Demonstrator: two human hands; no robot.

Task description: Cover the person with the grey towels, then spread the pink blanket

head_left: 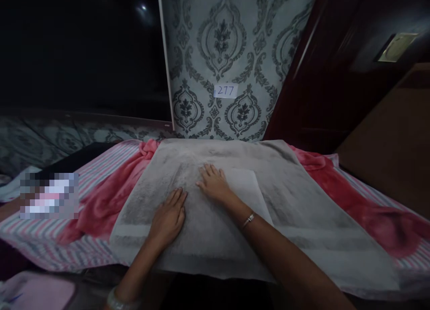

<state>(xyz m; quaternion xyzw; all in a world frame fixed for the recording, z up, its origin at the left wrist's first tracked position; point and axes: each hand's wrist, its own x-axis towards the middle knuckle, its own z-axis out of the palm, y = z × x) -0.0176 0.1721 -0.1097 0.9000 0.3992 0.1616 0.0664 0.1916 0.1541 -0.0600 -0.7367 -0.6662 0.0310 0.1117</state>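
A grey plush cloth [302, 211], towel-like, lies spread over the table, with darker and lighter patches in its nap. On its middle my left hand [169, 216] rests flat, palm down, fingers extended and close together. Farther forward, my right hand [214, 182] also lies palm down with its fingers spread. Beside the right hand a paler rectangular patch [248, 187] with straight edges shows; I cannot tell whether it is a separate layer or brushed pile. Neither hand grips anything.
Pink-red plush fabric [116, 193] sticks out on both sides of the grey cloth. Beneath is a striped tablecloth [90, 251]. Behind stand a dark screen [83, 54] and a patterned wall with a paper label [225, 90]. A brown box-like shape [393, 139] is at right.
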